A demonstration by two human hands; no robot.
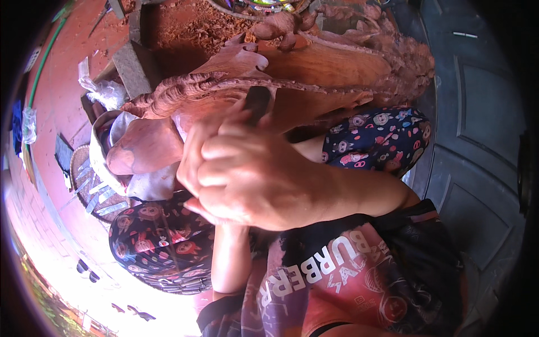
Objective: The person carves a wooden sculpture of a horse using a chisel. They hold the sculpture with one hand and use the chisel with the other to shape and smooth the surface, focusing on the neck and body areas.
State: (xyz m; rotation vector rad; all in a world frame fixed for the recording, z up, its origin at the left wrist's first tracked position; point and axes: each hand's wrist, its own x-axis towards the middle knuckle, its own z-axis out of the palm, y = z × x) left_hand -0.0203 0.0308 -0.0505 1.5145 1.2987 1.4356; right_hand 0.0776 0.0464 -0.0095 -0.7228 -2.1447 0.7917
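The right hand (pixel 252 174) was curled tight round a dark tool handle (pixel 257 104), its top poking out above the fingers. The left hand was hidden behind it, so its grip could not be told. Beyond lay the carved wood piece (pixel 314 67), resting across the knees, with wood shavings (pixel 191 28) farther off.

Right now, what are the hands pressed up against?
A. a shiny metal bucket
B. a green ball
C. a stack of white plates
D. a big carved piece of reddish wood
D: the hands, one closed over the other around a dark tool handle, are up against a big carved piece of reddish wood with scaly, curly carving, and wood shavings lie behind it.
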